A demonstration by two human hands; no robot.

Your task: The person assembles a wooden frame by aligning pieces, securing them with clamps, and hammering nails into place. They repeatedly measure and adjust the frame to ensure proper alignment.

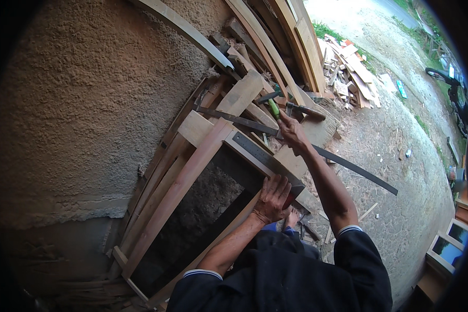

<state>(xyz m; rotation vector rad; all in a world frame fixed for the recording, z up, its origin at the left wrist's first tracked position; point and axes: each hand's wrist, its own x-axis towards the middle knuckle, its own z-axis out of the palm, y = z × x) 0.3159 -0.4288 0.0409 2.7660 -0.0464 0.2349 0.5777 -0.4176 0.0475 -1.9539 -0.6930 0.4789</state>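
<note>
A long wooden frame [171, 195] with a dark opening lies in front of me. My left hand [271, 200] rests on its near right corner, fingers stretched out beside a flat dark metal strip [257, 152] with a hole at one end. Something red [289, 200] shows under those fingers. My right hand [295, 136] is closed round the green handle of a hammer [273, 106], its dark head toward the far side. Just beneath the right hand, a long dark metal bar [356, 174] crosses the far end of the frame. Near the hammer sits a dark wooden tool handle [309, 111].
Timber pieces [242, 93] are stacked beyond the frame, and long boards [299, 44] lean behind them. A rough wall [88, 104] stands on the left. Scrap wood [351, 73] is heaped on the ground at the far right. A motorbike [455, 93] stands at the right edge.
</note>
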